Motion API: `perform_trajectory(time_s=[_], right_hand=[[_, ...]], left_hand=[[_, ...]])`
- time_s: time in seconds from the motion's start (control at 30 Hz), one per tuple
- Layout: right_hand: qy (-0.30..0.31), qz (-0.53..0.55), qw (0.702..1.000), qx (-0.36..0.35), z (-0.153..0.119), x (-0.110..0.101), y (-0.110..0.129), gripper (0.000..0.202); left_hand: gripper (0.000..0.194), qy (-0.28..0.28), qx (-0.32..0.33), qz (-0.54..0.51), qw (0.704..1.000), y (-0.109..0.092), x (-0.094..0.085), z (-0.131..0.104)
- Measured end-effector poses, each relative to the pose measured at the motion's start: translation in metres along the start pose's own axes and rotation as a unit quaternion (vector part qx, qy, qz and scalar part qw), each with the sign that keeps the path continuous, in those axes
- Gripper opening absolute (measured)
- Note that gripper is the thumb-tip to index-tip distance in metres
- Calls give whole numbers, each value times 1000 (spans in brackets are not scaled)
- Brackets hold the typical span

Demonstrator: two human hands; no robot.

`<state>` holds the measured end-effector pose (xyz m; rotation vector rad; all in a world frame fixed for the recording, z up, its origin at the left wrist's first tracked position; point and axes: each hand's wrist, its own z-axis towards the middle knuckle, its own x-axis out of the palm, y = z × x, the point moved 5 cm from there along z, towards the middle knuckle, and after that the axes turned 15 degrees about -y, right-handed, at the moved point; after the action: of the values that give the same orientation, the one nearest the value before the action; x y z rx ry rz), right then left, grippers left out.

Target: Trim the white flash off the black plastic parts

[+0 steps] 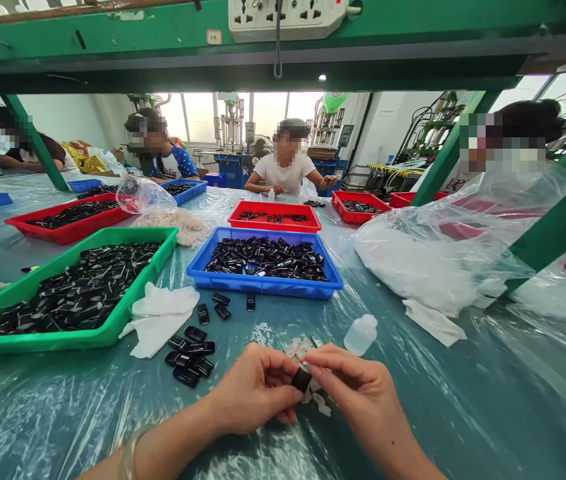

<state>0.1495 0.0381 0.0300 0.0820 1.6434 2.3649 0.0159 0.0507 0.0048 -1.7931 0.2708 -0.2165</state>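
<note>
My left hand (260, 390) holds a small glossy black plastic piece (301, 379) between thumb and fingers. The fingertips of my right hand (355, 387) are pinched at its upper end, on a small white bit (305, 366) whose kind I cannot make out. Under my hands lies a heap of off-white scraps (321, 403), partly hidden by my fingers. Tiny white pieces (261, 333) are scattered just beyond. A loose pile of similar black pieces (190, 357) sits left of my left hand. Beyond my right hand, a translucent white squeeze bottle (361, 335) leans over.
A blue tray (267, 287) and a green tray (113, 327) hold many black pieces. A white cloth (160, 310) lies between them. Red trays (275, 225) stand farther off. At right, a large plastic bag (413, 260) rests by a green post (557, 227). Several people sit around the table.
</note>
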Motion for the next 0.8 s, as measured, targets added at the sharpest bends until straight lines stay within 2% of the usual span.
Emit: perform_trajectory(time_s=[0.27, 0.8], right_hand=[[31, -46, 994, -97, -2, 0, 4, 20], [46, -100, 984, -140, -7, 4, 1, 17]], left_hand=[[11, -7, -5, -6, 1000, 0, -1, 0], [8, -21, 13, 25, 999, 1, -2, 1]])
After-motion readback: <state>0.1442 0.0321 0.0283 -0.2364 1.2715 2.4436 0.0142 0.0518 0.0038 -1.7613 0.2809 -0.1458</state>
